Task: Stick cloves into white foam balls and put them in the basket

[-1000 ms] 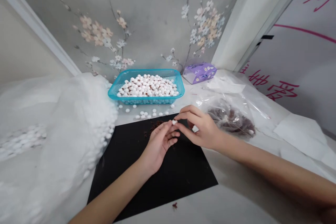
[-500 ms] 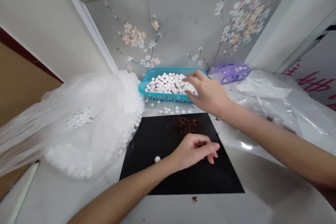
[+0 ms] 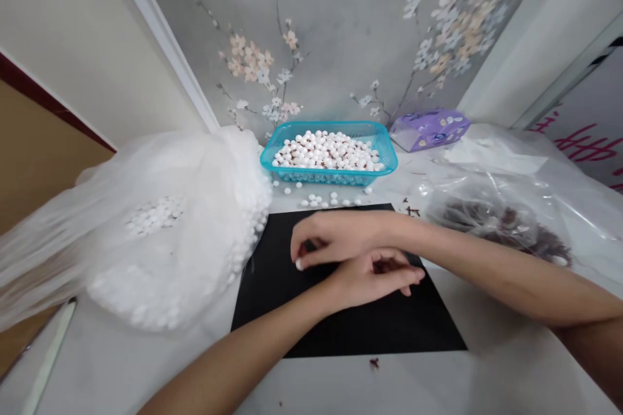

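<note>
My right hand (image 3: 341,233) is over the black mat (image 3: 272,311), crossing above my left wrist. A small white ball (image 3: 298,264) is pinched between its thumb and fingers. My left hand (image 3: 372,279) is on the right part of the mat, fingers curled and thumb pressed toward them; whatever they hold is hidden. Behind the mat is a blue plastic basket (image 3: 331,175) holding many white balls (image 3: 326,150) with reddish-brown bits among them. The pile of brown bits on the mat is hidden behind my right hand and forearm.
Loose white balls (image 3: 333,199) lie between basket and mat. A large clear bag of white balls (image 3: 180,227) fills the left. At right are a clear bag with dark brown pieces (image 3: 506,227) and a purple packet (image 3: 431,130). One brown bit (image 3: 374,363) lies in front.
My right hand has moved from above the basket down and left over the mat. The white ball that lay on the mat is now in its fingers. My left hand is nearly unchanged.
</note>
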`<state>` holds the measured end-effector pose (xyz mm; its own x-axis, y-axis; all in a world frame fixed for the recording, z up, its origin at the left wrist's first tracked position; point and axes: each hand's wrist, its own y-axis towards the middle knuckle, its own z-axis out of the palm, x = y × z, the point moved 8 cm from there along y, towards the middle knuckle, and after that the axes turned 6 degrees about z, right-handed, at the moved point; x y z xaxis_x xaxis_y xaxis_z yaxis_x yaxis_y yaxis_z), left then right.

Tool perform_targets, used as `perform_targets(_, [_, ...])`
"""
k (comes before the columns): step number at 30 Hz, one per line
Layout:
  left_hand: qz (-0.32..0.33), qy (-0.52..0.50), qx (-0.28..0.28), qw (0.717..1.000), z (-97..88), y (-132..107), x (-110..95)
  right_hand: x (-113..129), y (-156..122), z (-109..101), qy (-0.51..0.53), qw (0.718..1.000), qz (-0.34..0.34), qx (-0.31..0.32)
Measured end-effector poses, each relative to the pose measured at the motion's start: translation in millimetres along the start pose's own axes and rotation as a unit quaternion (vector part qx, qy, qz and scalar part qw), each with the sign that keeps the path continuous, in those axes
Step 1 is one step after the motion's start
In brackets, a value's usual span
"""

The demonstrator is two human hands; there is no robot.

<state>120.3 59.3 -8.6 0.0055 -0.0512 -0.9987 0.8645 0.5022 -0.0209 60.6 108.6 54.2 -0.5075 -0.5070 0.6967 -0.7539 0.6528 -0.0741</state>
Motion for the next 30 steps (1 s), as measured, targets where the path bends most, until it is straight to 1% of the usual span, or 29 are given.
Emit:
perform_targets(1, [0.015, -0.032, -0.033, 0.999, -9.1, 1.4, -1.9, -4.8, -6.3, -16.2, 0.005, 0.998, 0.004, -0.056])
perform_targets(2, [0.035, -0.068, -0.079, 0.994, -21.9, 2.6, -4.5, -10.6, -16.4, -40.2, 0.018, 0.986, 0.009, -0.163])
perform_targets(3, [0.058, -0.103, -0.131, 0.984, -37.0, 3.1, -7.1, -18.9, -29.3, -61.4, 0.023, 0.964, 0.025, -0.262])
perform_targets(4, [0.09, -0.139, -0.198, 0.966, -55.7, 1.8, -9.9, -25.4, -41.7, -76.5, 0.021, 0.943, 0.029, -0.332])
perform_targets(5, [0.113, -0.155, -0.25, 0.949, -72.8, 0.0, -11.6, -30.7, -52.7, -87.4, 0.01, 0.922, 0.029, -0.386])
perform_targets(6, [0.127, -0.163, -0.291, 0.934, -87.8, -1.6, -12.2, -35.0, -59.6, -93.2, -0.013, 0.91, 0.03, -0.413])
perform_targets(7, [0.136, -0.167, -0.321, 0.922, -100.6, -2.9, -12.1, -38.7, -63.2, -95.5, -0.038, 0.904, 0.031, -0.424])
perform_targets(9, [0.143, -0.165, -0.358, 0.908, -118.7, -4.4, -10.8, -46.0, -62.2, -92.7, -0.077, 0.906, 0.039, -0.414])
perform_targets(11, [0.152, -0.145, -0.389, 0.897, -128.7, -7.2, -10.5, -52.2, -55.2, -84.3, -0.091, 0.918, 0.044, -0.383])
perform_targets(13, [0.162, -0.121, -0.413, 0.888, -131.1, -10.7, -10.6, -56.4, -48.4, -75.9, -0.093, 0.928, 0.046, -0.359])
perform_targets(18, [0.167, -0.093, -0.44, 0.877, -127.1, -14.8, -10.0, -59.2, -43.5, -66.8, -0.084, 0.928, 0.039, -0.36])
perform_targets(19, [0.168, -0.09, -0.444, 0.875, -127.9, -15.2, -10.3, -58.6, -44.0, -66.1, -0.086, 0.926, 0.039, -0.365])
perform_targets(21, [0.175, -0.082, -0.462, 0.866, -132.7, -17.5, -11.4, -56.2, -47.4, -66.7, -0.102, 0.913, 0.049, -0.392])
perform_targets(22, [0.179, -0.076, -0.479, 0.856, -136.8, -19.9, -11.7, -54.1, -48.9, -66.4, -0.117, 0.906, 0.056, -0.403])
perform_targets(23, [0.184, -0.07, -0.498, 0.844, -141.6, -23.0, -11.5, -51.2, -48.3, -63.7, -0.135, 0.906, 0.057, -0.396])
perform_targets(24, [0.188, -0.065, -0.519, 0.831, -146.8, -26.4, -10.7, -47.6, -44.7, -57.7, -0.155, 0.916, 0.051, -0.367])
perform_targets(26, [0.191, -0.059, -0.559, 0.804, -156.8, -33.1, -7.2, -41.4, -33.3, -36.1, -0.2, 0.946, 0.028, -0.253])
perform_targets(27, [0.19, -0.058, -0.574, 0.794, -160.8, -35.6, -4.7, -40.1, -28.7, -23.9, -0.222, 0.955, 0.02, -0.194])
perform_targets(28, [0.189, -0.058, -0.585, 0.786, -164.1, -37.5, -2.5, -40.3, -25.6, -14.0, -0.241, 0.959, 0.019, -0.151])
perform_targets(29, [0.187, -0.056, -0.595, 0.78, -166.5, -39.3, -0.6, -41.5, -23.5, -7.5, -0.255, 0.958, 0.026, -0.13])
perform_targets(30, [0.186, -0.054, -0.602, 0.775, -168.0, -40.5, 0.8, -43.4, -21.8, -4.2, -0.264, 0.955, 0.038, -0.127])
